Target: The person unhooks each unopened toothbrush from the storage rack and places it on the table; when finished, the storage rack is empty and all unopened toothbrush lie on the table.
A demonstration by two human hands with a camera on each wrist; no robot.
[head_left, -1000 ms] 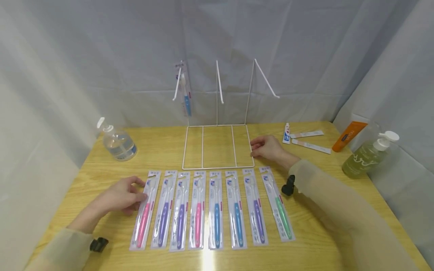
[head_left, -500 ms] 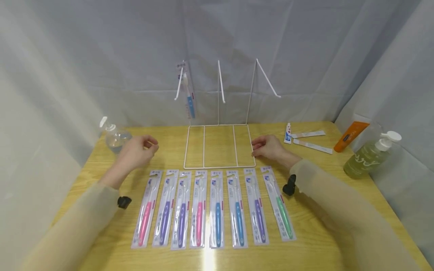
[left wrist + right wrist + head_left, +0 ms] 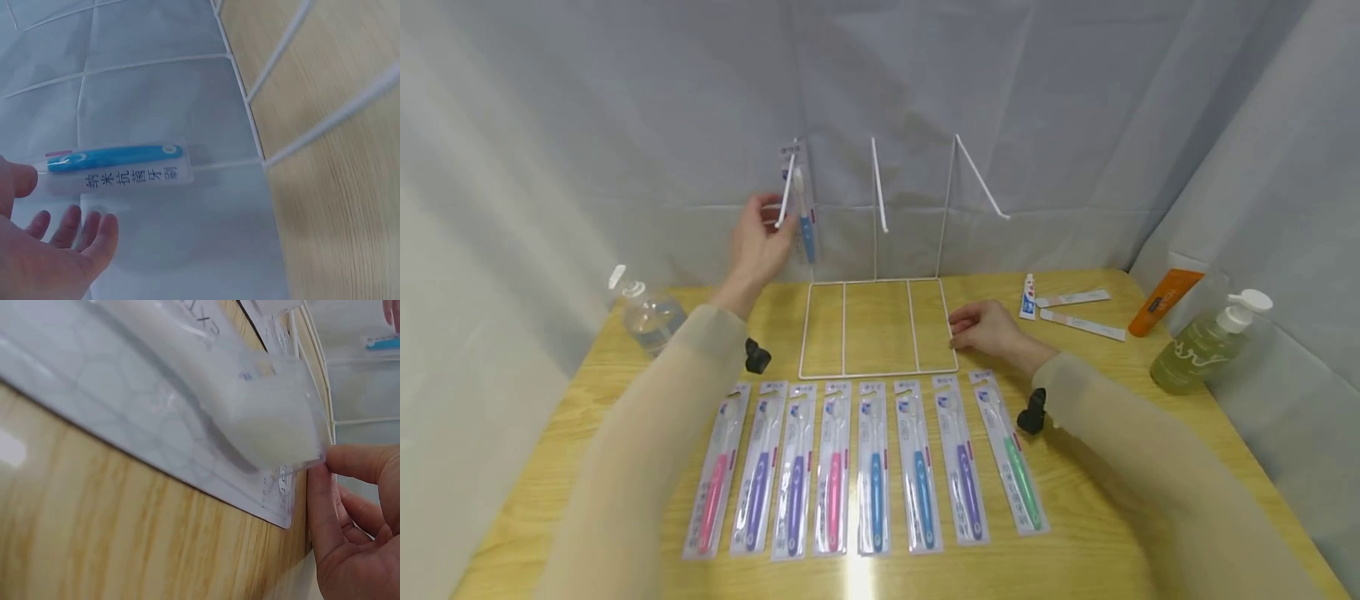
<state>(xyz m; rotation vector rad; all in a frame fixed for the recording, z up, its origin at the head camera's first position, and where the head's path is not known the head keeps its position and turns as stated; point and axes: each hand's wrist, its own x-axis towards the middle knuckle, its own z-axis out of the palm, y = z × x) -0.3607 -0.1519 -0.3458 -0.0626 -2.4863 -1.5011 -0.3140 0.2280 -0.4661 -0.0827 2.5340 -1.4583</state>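
Note:
A white wire display rack (image 3: 878,375) with three prongs stands at the back of the table. A packaged blue toothbrush (image 3: 807,238) hangs from its left prong; the left wrist view shows the blue handle (image 3: 115,158) close up. My left hand (image 3: 760,242) is raised beside that package, thumb and fingers (image 3: 103,240) apart, with nothing gripped between them. At the rack's right base edge, my right hand (image 3: 988,327) pinches the wire between thumb and fingers. In front lies a row of several packaged toothbrushes, from a pink one (image 3: 713,500) at left to a green one (image 3: 1021,483) at right.
A clear pump bottle (image 3: 653,321) stands at the left, partly behind the left sleeve. At right are a small toothpaste tube (image 3: 1027,297), two thin sachets (image 3: 1082,325), an orange tube (image 3: 1165,300) and a green pump bottle (image 3: 1195,354). A grey curtain hangs behind.
My left hand has left the pink toothbrush at the row's left end and risen, without anything in it, to the hanging blue toothbrush. The right hand has stayed at the rack's base.

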